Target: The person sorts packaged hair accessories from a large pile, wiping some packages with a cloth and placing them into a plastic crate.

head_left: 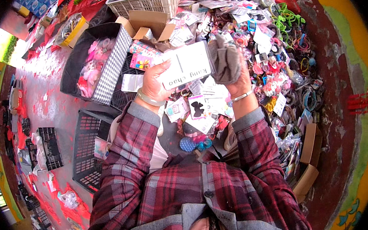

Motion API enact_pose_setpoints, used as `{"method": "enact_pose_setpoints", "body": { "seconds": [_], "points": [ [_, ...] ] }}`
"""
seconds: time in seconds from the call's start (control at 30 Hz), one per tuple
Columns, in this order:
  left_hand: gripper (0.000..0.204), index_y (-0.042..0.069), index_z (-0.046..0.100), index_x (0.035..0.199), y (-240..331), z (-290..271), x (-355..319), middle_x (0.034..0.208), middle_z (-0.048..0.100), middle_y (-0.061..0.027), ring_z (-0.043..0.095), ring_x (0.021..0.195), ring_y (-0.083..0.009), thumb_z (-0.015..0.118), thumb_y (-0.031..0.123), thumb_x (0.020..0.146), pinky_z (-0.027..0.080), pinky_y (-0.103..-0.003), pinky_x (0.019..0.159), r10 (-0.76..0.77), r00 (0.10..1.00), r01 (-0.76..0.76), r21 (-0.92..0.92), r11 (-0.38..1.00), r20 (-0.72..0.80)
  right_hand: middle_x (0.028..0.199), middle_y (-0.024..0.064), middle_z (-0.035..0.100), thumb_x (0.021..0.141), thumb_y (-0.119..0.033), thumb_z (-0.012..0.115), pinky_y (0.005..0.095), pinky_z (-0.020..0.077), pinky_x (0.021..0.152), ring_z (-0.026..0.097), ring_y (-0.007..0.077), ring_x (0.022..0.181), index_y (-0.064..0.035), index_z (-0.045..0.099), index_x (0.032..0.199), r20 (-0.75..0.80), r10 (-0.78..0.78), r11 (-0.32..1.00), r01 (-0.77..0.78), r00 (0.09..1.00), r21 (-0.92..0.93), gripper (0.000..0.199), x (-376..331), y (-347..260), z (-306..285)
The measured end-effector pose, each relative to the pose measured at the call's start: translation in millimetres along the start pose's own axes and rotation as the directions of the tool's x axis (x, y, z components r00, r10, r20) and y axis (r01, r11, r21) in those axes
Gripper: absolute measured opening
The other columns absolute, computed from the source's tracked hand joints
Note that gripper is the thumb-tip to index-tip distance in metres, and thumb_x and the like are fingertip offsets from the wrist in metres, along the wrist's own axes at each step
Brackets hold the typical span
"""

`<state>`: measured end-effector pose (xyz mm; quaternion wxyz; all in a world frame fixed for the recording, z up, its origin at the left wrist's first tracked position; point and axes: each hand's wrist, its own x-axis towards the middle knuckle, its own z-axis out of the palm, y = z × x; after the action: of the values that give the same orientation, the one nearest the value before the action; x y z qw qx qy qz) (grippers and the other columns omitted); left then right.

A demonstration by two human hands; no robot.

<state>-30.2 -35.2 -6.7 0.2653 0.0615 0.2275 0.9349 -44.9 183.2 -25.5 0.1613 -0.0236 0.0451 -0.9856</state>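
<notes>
Your left hand (157, 80) is closed w/ thumb pinching the white card packet (187, 65), held up centre, above the floor pile. It looks light, stiff, prob. slick—grip by edges. Your right hand (238, 77) is closed round a soft, limp grey cloth (224, 59), touching the packet's right edge.

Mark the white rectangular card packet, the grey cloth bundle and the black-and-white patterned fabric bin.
white rectangular card packet (186, 65), head view, middle of its white face
grey cloth bundle (225, 59), head view, centre of the bunched cloth
black-and-white patterned fabric bin (112, 66), head view, its patterned right wall
</notes>
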Motion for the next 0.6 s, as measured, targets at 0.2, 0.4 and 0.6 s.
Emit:
{"method": "enact_pose_setpoints", "body": {
  "seconds": [0.2,0.4,0.6],
  "points": [
    [0.042,-0.003,0.04,0.125,-13,-9,4,0.116,0.054,-0.0164,0.056,0.104,-0.0265,0.046,0.015,0.087,0.046,-0.039,0.087,-0.078,0.994,0.086,0.117,0.989,-0.07,0.095,0.0053,0.061,0.079,-0.007,0.063,0.0238,0.0491,0.07,0.06,0.0121,0.079,-0.0027,0.047,0.12,-0.183,-0.125,0.773,-0.02,0.975,-0.634,0.044,-11,16,-5],
    [0.031,-0.003,0.05,0.113,-21,-7,8,0.103,0.06,-0.01,0.061,0.09,-0.0184,0.055,0.009,0.085,0.05,-0.031,0.078,0.085,0.956,0.033,0.393,0.919,-0.28,0.087,0.0072,0.062,0.077,0.002,0.061,0.0259,0.0517,0.062,0.061,0.0142,0.072,-0.0018,0.05,0.113,-0.277,-0.327,0.726,0.053,0.904,-0.685,0.038,-11,17,-2],
    [0.029,-0.004,0.052,0.111,-23,-13,10,0.099,0.061,-0.0114,0.061,0.088,-0.0188,0.055,0.007,0.085,0.05,-0.03,0.076,0.129,0.956,-0.005,0.426,0.905,-0.262,0.087,0.0078,0.062,0.074,0.006,0.062,0.027,0.0518,0.064,0.061,0.0158,0.073,-0.0014,0.052,0.11,-0.265,-0.411,0.677,0.097,0.873,-0.73,0.038,-10,19,-5]
  ]
}}
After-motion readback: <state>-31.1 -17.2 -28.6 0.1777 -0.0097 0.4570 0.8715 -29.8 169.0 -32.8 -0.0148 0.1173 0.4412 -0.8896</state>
